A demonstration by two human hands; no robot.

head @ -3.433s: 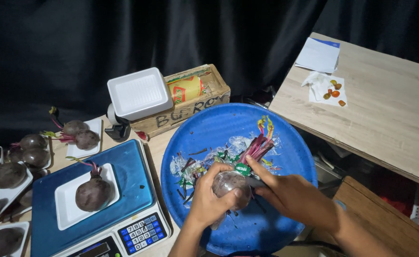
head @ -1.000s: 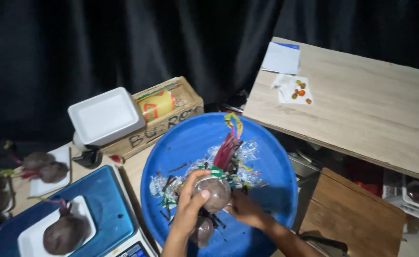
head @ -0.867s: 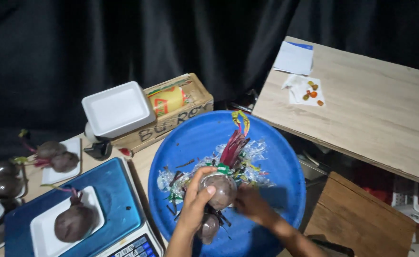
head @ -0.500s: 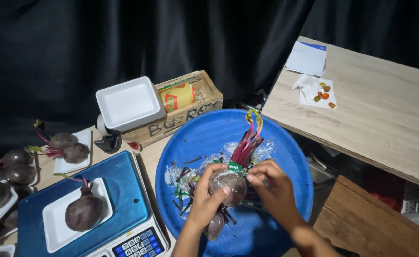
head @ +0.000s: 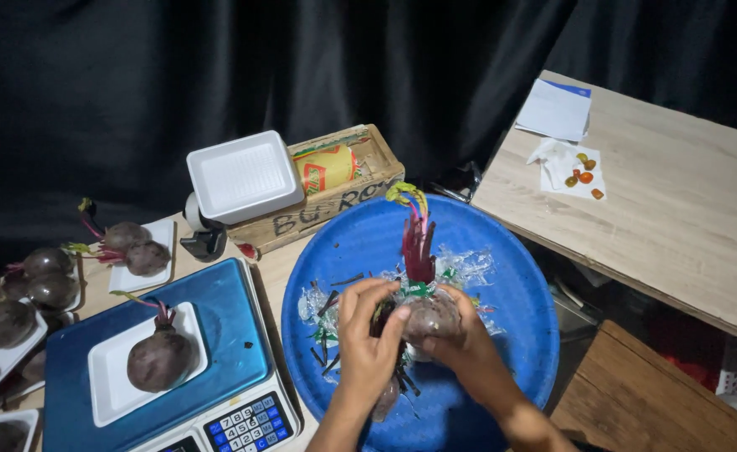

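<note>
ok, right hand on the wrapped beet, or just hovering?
Touching. Head view: the right hand has its fingers wrapped around the beet, no gap visible.

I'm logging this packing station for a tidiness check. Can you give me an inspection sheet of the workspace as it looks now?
Surface: round blue tray beside a wooden table.
Job's things: beetroot in clear film, held over the tray.
Clutter: film scraps; stem bits.
Grippers: left hand and right hand both grip the beetroot.
Cables: nothing seen.
Surroundings: blue scale bearing a trayed beetroot; empty white foam tray on a wooden crate; black curtain.
</note>
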